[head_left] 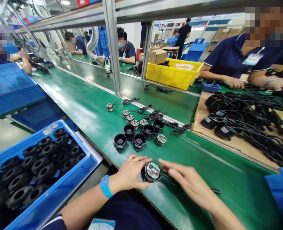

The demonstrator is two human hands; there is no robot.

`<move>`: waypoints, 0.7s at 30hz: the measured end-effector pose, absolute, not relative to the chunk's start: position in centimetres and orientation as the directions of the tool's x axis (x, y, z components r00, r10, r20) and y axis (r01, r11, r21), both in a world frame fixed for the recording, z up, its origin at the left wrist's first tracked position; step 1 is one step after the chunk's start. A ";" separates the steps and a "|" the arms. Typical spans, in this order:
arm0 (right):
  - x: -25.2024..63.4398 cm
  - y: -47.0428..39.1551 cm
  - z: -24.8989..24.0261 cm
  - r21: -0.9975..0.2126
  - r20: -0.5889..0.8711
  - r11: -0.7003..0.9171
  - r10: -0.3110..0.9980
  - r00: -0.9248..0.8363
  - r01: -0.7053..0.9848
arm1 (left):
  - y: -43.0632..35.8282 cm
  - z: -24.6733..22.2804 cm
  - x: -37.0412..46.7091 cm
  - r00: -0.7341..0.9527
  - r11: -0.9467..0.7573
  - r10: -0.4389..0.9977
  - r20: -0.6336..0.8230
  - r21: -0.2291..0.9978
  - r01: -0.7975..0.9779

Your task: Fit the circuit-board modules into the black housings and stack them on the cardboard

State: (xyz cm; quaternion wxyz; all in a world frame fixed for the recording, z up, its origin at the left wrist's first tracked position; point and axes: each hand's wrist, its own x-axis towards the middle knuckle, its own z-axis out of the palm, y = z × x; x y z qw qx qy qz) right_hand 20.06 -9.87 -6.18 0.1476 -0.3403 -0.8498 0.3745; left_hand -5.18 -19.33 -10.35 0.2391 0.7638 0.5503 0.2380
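Observation:
A round black housing (151,172) with a green circuit board on top lies on the green bench near its front edge. Fingers and thumb of my left hand (134,172) are wrapped round its left side. Just right of it, my right hand (183,179) is open, fingers stretched out beside the cable, which passes partly under the hand. Beyond my hands stand several empty black housings (139,141). Around and behind them lie several small round motor parts (161,139) with boards and coiled black cables (182,129).
At the left is a blue crate (93,163) of black housings. A cardboard sheet (201,124) at the right holds cabled black units. A metal post (112,48) rises behind the parts, near a yellow bin (172,75). A blue bin (281,188) stands right; other people sit beyond.

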 end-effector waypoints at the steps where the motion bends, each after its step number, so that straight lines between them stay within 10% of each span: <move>1: 20.8 -9.0 -6.5 -0.725 0.001 0.480 0.719 -0.696 0.494 | -19.4 -10.4 -5.3 0.288 -0.289 0.952 0.105 0.626 0.724; 10: 17.1 -10.6 -9.2 -0.740 0.211 0.596 0.645 -0.734 0.311 | -21.4 -12.4 -4.0 -0.141 -0.340 0.796 0.589 0.628 0.700; 15: 15.7 -11.8 -8.6 -0.659 0.308 0.671 0.654 -0.691 0.341 | -23.0 -12.3 -1.3 0.347 -0.532 0.839 0.418 0.503 0.681; 21: 21.4 -15.0 -4.5 -0.495 0.660 0.747 0.655 -0.368 0.443 | -21.0 -8.2 4.0 0.687 -0.660 0.632 0.357 0.713 0.237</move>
